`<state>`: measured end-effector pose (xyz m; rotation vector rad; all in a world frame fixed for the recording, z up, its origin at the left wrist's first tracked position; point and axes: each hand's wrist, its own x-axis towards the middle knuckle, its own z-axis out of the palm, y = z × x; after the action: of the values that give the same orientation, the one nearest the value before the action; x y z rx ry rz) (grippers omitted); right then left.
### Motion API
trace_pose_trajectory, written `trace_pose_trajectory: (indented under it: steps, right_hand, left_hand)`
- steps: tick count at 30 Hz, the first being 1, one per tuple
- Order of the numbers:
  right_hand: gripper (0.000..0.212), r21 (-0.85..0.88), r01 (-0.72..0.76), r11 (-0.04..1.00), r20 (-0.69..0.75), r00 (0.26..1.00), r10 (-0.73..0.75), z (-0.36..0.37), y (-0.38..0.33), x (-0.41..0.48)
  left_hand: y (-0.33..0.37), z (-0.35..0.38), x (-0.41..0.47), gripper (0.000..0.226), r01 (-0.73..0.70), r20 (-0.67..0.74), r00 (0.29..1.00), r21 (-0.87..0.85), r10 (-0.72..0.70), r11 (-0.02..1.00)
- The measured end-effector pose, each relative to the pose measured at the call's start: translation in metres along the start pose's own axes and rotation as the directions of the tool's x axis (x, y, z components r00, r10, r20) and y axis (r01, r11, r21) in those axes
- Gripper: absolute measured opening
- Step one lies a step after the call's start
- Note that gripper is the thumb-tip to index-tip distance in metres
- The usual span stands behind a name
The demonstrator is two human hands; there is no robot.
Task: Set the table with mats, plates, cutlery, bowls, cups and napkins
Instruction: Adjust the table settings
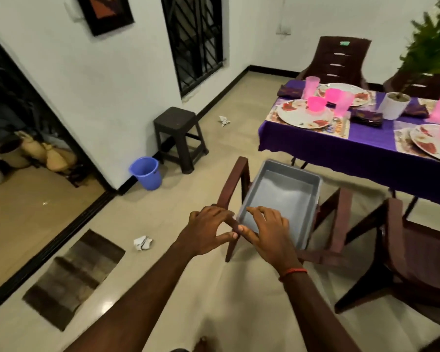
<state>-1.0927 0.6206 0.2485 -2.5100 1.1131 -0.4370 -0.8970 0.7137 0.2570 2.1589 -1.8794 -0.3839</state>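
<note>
Tray (287,199) sits at 12 o'clock, long way pointing to 1. R hand (269,232) nearer, fingers apart over its rim; L hand (207,231) fingers apart too.

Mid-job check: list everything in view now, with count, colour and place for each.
tray: one, grey, near chair seat
table: one, purple cloth, upper right
mats: two plus, pale, under plates
plates: three, white floral, table
bowls: three, pink, on plates
cups: three, pale pink, beside plates
napkins: three, dark purple, table
plant pot: one, white, table middle
chairs: four, brown, around table
stool: one, dark brown, by wall
bucket: one, blue, floor by wall
paper scraps: two, white, floor
rug: one, brown, by doorway
left hand: open, at chair's arm
right hand: open, at tray's near rim
</note>
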Motion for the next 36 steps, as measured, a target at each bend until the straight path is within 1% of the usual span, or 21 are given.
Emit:
trace_pose_trajectory:
  steps: [2, 5, 6, 9, 10, 13, 16, 18, 20, 23, 25, 31, 36]
  right_hand:
    - [0.078, 0.021, 0.047, 0.999, 0.034, 0.998, -0.047, 0.007, -0.017, 0.007]
    - [0.080, 0.027, 0.102, 0.994, 0.058, 0.993, -0.103, 0.015, -0.039, 0.016]
    - [0.077, 0.010, 0.126, 0.992, 0.057, 0.990, -0.126, 0.016, -0.045, 0.020]
    - [0.058, -0.031, 0.203, 0.979, 0.052, 0.978, -0.201, 0.022, -0.070, 0.030]
    - [0.055, -0.031, 0.216, 0.976, 0.058, 0.975, -0.214, 0.027, -0.080, 0.033]
    - [0.050, -0.026, 0.237, 0.971, 0.053, 0.970, -0.236, 0.043, -0.106, 0.041]
    - [0.046, -0.061, 0.267, 0.962, 0.041, 0.963, -0.265, 0.064, -0.131, 0.047]
    - [0.044, -0.089, 0.262, 0.961, 0.019, 0.965, -0.262, 0.080, -0.148, 0.051]
    - [0.045, -0.103, 0.227, 0.968, 0.021, 0.974, -0.226, 0.095, -0.166, 0.057]
    - [0.047, -0.095, 0.192, 0.977, 0.036, 0.981, -0.189, 0.118, -0.189, 0.067]
    - [0.048, -0.080, 0.201, 0.976, 0.049, 0.979, -0.197, 0.130, -0.201, 0.072]
    - [0.049, -0.035, 0.212, 0.977, 0.105, 0.973, -0.207, 0.162, -0.219, 0.099]
    - [0.049, 0.010, 0.207, 0.978, 0.165, 0.965, -0.205, 0.194, -0.225, 0.145]
  left_hand:
    - [-0.013, -0.008, -0.013, 0.054, 0.052, -0.011, 0.999, -0.015, -0.052, 0.999]
    - [-0.037, -0.016, -0.029, 0.063, 0.124, -0.018, 0.992, -0.026, -0.124, 0.992]
    - [-0.044, -0.018, -0.034, 0.065, 0.143, -0.023, 0.989, -0.041, -0.144, 0.989]
    - [-0.064, -0.026, -0.048, 0.067, 0.179, -0.040, 0.982, -0.085, -0.182, 0.980]
    - [-0.072, -0.028, -0.054, 0.066, 0.185, -0.043, 0.981, -0.095, -0.189, 0.978]
    - [-0.093, -0.034, -0.068, 0.066, 0.191, -0.047, 0.979, -0.120, -0.198, 0.974]
    - [-0.116, -0.041, -0.082, 0.064, 0.205, -0.055, 0.975, -0.164, -0.217, 0.965]
    - [-0.135, -0.045, -0.092, 0.062, 0.220, -0.052, 0.971, -0.197, -0.235, 0.955]
    - [-0.156, -0.048, -0.100, 0.063, 0.228, -0.043, 0.969, -0.210, -0.242, 0.951]
    - [-0.190, -0.055, -0.106, 0.065, 0.245, -0.021, 0.967, -0.209, -0.255, 0.947]
    - [-0.209, -0.056, -0.110, 0.067, 0.262, -0.001, 0.963, -0.217, -0.268, 0.940]
    - [-0.249, -0.058, -0.104, 0.069, 0.291, 0.030, 0.956, -0.245, -0.293, 0.925]
    - [-0.293, -0.062, -0.085, 0.069, 0.342, 0.050, 0.939, -0.258, -0.341, 0.904]
